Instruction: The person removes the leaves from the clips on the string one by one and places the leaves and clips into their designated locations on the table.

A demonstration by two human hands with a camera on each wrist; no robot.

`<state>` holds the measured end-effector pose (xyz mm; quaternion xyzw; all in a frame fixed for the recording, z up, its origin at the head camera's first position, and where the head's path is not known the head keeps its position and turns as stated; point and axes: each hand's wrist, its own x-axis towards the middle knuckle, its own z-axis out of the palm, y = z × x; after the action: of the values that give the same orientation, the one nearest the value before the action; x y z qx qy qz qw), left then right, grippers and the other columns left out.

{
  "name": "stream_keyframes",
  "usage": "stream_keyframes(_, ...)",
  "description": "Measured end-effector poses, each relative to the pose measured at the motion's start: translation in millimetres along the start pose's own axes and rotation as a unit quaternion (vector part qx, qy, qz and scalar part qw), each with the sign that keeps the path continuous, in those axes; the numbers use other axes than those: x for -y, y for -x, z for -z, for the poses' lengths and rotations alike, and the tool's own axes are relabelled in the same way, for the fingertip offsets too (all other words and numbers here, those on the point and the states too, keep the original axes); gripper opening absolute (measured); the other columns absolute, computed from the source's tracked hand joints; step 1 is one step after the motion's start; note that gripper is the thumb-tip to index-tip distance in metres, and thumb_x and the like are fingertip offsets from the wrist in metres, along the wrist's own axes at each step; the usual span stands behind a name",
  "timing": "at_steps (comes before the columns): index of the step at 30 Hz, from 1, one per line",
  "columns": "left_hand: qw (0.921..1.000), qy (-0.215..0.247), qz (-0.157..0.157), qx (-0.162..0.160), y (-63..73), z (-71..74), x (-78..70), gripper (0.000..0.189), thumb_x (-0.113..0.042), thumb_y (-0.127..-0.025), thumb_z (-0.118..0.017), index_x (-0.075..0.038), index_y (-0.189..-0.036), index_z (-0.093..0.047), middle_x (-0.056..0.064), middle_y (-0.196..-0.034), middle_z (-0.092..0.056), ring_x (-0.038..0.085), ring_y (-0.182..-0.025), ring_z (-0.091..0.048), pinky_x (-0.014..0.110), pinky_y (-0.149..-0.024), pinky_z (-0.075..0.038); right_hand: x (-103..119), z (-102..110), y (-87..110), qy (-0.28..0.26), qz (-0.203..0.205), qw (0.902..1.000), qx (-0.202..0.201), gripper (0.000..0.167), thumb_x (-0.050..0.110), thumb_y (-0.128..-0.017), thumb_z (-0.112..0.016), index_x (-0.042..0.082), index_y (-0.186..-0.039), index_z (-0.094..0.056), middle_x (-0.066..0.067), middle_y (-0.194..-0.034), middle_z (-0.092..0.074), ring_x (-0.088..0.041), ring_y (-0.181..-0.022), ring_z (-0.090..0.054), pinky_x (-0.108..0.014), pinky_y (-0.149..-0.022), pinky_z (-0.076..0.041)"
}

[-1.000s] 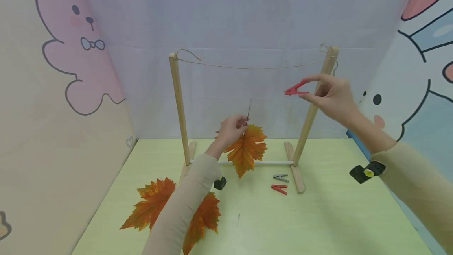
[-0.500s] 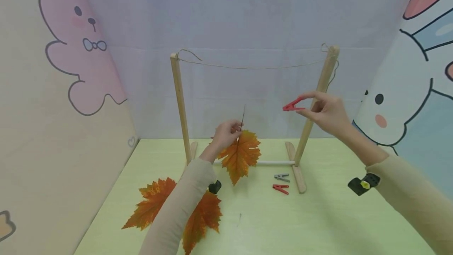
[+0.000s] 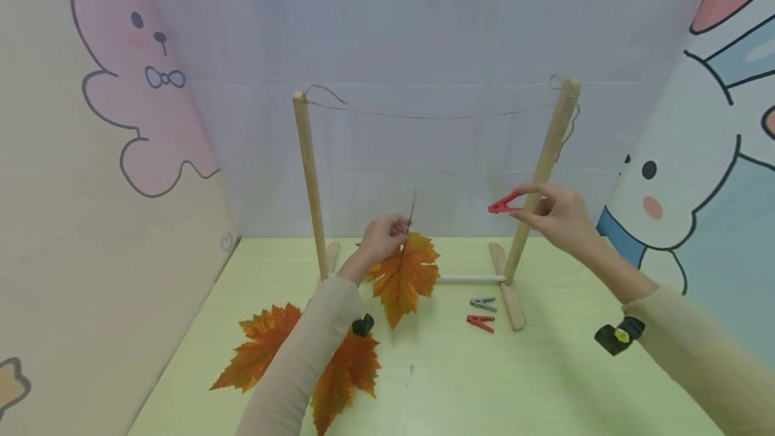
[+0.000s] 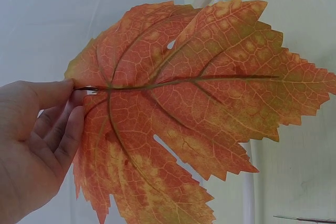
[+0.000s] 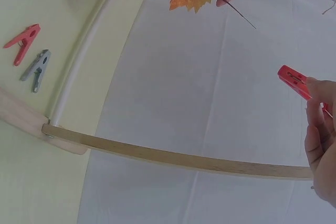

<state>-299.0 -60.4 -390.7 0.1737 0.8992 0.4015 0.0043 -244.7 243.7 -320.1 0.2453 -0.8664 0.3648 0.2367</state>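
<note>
My left hand (image 3: pixel 384 239) pinches the stem of an orange maple leaf (image 3: pixel 404 276), which hangs tip down in front of the wooden frame. In the left wrist view the leaf (image 4: pixel 178 93) spreads wide, its stem base between thumb and fingers. To the right, my right hand (image 3: pixel 560 215) holds a red clothespin (image 3: pixel 504 204) by its handles between thumb and index finger, level with the frame's right post. The right wrist view shows this clothespin (image 5: pixel 295 81) jutting out beyond the thumb. A thin string (image 3: pixel 436 117) runs between the post tops, above both hands.
A grey clothespin (image 3: pixel 483 303) and another red clothespin (image 3: pixel 481 323) lie by the right foot (image 3: pixel 512 305) of the frame. Two more maple leaves (image 3: pixel 260 348) lie at the front left, partly under my left sleeve. A white bar (image 3: pixel 469 278) joins the posts low down.
Both hands have moved lower, the right one more, still holding the clothespin. The left hand with its leaf has also shifted slightly left.
</note>
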Motion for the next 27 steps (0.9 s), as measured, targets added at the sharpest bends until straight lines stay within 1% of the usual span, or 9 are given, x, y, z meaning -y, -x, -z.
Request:
stream_keyframes(2,1.0,0.001,0.001,0.007,1.5,0.2,1.5,0.023,-0.007,-0.087,-0.06,-0.008,-0.109,-0.063,0.006,-0.095,-0.063,0.022,-0.091,-0.058,0.033,-0.08,-0.049,-3,-2,3.5,0.003,-0.015,0.9999,0.007,0.032,0.001,-0.074,-0.072,0.003,-0.104,-0.063,-0.005,-0.06,-0.049,-0.006,-0.037,-0.038,-0.02,-0.037,-0.033)
stream_keyframes(4,0.9999,0.003,0.004,0.014,3.0,-0.3,2.9,0.023,-0.007,-0.086,-0.06,-0.007,-0.109,-0.063,0.006,-0.094,-0.063,0.022,-0.09,-0.058,0.033,-0.079,-0.049,-5,-4,7.1,0.004,-0.027,0.9996,0.01,0.032,0.002,-0.074,-0.072,0.003,-0.104,-0.063,-0.006,-0.06,-0.05,-0.006,-0.037,-0.038,-0.02,-0.036,-0.033)
stream_keyframes(7,0.9997,0.006,0.01,0.022,5.3,-1.3,5.1,0.023,-0.006,-0.086,-0.06,-0.007,-0.11,-0.062,0.006,-0.095,-0.062,0.022,-0.089,-0.057,0.031,-0.076,-0.05,-8,-8,13.1,0.003,-0.039,0.9992,0.013,0.032,0.002,-0.074,-0.072,0.003,-0.105,-0.063,-0.007,-0.062,-0.05,-0.007,-0.037,-0.038,-0.021,-0.036,-0.033)
stream_keyframes(12,0.9991,0.012,0.024,0.032,7.1,-4.3,12.7,0.024,-0.006,-0.086,-0.06,-0.007,-0.11,-0.062,0.006,-0.094,-0.062,0.02,-0.086,-0.058,0.026,-0.067,-0.05,-13,-15,23.0,-0.01,-0.053,0.9984,0.017,0.031,0.004,-0.075,-0.072,0.003,-0.104,-0.063,-0.002,-0.053,-0.046,-0.007,-0.037,-0.037,-0.021,-0.035,-0.031)
stream_keyframes(17,0.9987,0.017,0.029,0.039,9.9,-5.1,20.1,0.022,-0.006,-0.086,-0.06,-0.005,-0.108,-0.062,0.007,-0.092,-0.063,0.019,-0.081,-0.06,0.025,-0.062,-0.049,-18,-23,31.4,-0.024,-0.067,0.9972,0.024,0.03,0.006,-0.075,-0.072,0.003,-0.104,-0.063,0.002,-0.046,-0.043,-0.007,-0.037,-0.036,-0.021,-0.034,-0.03)
stream_keyframes(19,0.9985,0.019,0.03,0.043,11.6,-5.1,23.1,0.022,-0.005,-0.086,-0.06,-0.005,-0.108,-0.062,0.007,-0.091,-0.063,0.018,-0.079,-0.06,0.025,-0.061,-0.049,-21,-27,35.0,-0.025,-0.073,0.9966,0.029,0.03,0.007,-0.075,-0.072,0.003,-0.104,-0.063,0.001,-0.047,-0.044,-0.007,-0.037,-0.036,-0.021,-0.034,-0.031)
stream_keyframes(20,0.9983,0.019,0.031,0.045,12.6,-5.2,24.5,0.022,-0.006,-0.086,-0.06,-0.005,-0.108,-0.062,0.007,-0.09,-0.063,0.018,-0.078,-0.06,0.025,-0.061,-0.048,-22,-29,37.0,-0.027,-0.077,0.9962,0.03,0.03,0.007,-0.075,-0.073,0.002,-0.104,-0.063,-0.001,-0.05,-0.047,-0.007,-0.037,-0.037,-0.021,-0.034,-0.031)
stream_keyframes(24,0.9978,0.017,0.035,0.053,17.4,-6.0,30.2,0.023,-0.006,-0.086,-0.06,-0.005,-0.108,-0.062,0.007,-0.09,-0.063,0.019,-0.079,-0.06,0.025,-0.061,-0.048,-28,-37,45.9,-0.032,-0.092,0.9946,0.035,0.031,0.007,-0.075,-0.073,0.002,-0.103,-0.064,-0.006,-0.066,-0.059,-0.007,-0.039,-0.041,-0.023,-0.035,-0.033)
stream_keyframes(27,0.9977,0.009,0.036,0.057,20.8,-6.6,34.3,0.023,-0.007,-0.086,-0.061,-0.005,-0.108,-0.063,0.007,-0.091,-0.063,0.02,-0.083,-0.061,0.026,-0.062,-0.048,-32,-43,52.8,-0.038,-0.108,0.9926,0.04,0.03,0.008,-0.076,-0.072,0.002,-0.104,-0.063,-0.007,-0.066,-0.06,-0.008,-0.039,-0.042,-0.024,-0.035,-0.034)
